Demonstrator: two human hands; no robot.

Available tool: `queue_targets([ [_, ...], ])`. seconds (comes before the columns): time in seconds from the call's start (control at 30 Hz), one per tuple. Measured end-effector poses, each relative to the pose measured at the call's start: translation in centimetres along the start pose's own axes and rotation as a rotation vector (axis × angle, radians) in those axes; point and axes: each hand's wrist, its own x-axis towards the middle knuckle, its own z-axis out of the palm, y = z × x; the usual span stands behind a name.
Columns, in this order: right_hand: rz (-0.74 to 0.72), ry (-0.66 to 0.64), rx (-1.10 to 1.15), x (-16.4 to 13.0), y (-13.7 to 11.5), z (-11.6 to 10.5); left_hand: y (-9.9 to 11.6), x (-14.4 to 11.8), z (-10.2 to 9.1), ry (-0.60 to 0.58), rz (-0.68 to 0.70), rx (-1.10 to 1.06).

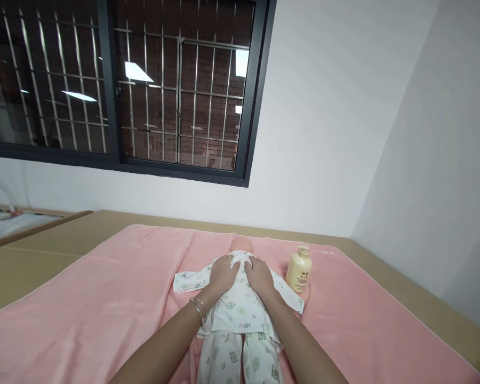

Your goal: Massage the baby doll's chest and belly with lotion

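Lying face up on a pink towel [104, 298], a baby doll [240, 314] in white printed pyjamas stretches with its long axis running straight away from the person, head [241, 244] far, legs near. Both hands rest flat on the doll's chest, palms down, fingers spread and not gripping anything. The left hand [223, 274], with bangles at its wrist, covers the doll's shoulder on that side; the right hand [259, 277] mirrors it just across the midline, so both are equally near and almost touching each other. The doll's sleeves spread out sideways. A cream pump bottle [299, 271] stands upright just right of the doll. The towel covers a tan surface [44, 250] beneath a barred window [124, 85].
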Motion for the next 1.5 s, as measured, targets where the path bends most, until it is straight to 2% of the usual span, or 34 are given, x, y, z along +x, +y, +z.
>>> queue_targets([
  [0.77,-0.013,0.023,0.026,0.2,0.4,0.7,-0.5,0.0,0.6,0.042,0.023,-0.045],
  [1.0,-0.011,0.001,-0.004,0.0,0.1,0.0,-0.4,0.0,0.5,0.048,0.023,-0.042],
  [1.1,0.019,-0.014,-0.039,-0.2,-0.4,-0.5,-0.4,0.0,0.6,0.045,0.017,-0.046],
  [1.3,0.185,-0.018,-0.136,-0.9,-1.7,-1.1,-0.1,-0.4,0.3,0.092,0.01,0.006],
  [1.37,0.172,-0.028,-0.135,-0.8,-1.8,-1.2,-0.1,-0.4,0.1,0.09,0.038,0.034],
  [1.5,0.054,-0.059,-0.097,-0.2,-1.5,-1.5,0.2,-0.3,-0.4,0.052,0.142,0.075],
])
